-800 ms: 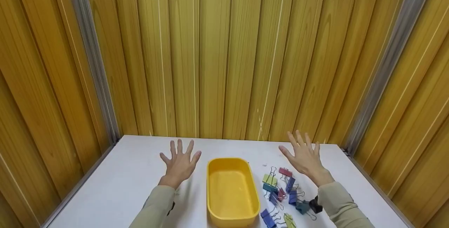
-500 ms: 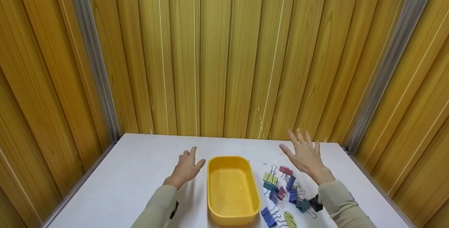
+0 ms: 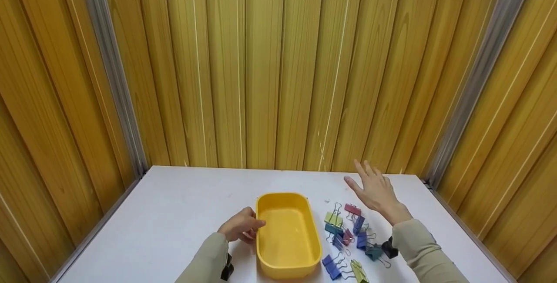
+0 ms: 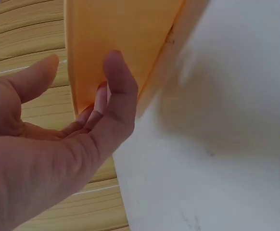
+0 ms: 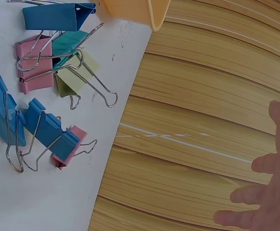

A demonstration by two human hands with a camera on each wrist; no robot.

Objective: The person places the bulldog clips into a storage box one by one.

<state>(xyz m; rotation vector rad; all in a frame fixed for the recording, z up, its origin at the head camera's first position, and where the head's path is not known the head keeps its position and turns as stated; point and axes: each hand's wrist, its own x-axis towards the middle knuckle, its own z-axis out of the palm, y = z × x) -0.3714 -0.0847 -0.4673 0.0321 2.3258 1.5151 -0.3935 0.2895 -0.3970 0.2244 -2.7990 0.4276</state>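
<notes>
Yellow bin (image 3: 288,271) stands at lower centre of the head view, long axis running up-frame; the left hand (image 3: 240,226), nearer, straddles its left edge, thumb and fingers apart, grip unclear; binder clips (image 3: 347,237) lie right, below the spread-fingered right hand (image 3: 377,192).

Fingers (image 4: 122,94) of the left hand (image 4: 75,147) curve beside the orange bin (image 4: 120,29).

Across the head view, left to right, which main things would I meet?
Grey metal left corner post, bare left hand, yellow oblong plastic bin, nearest blue metal binder clip, right hand, grey metal right corner post.
</notes>
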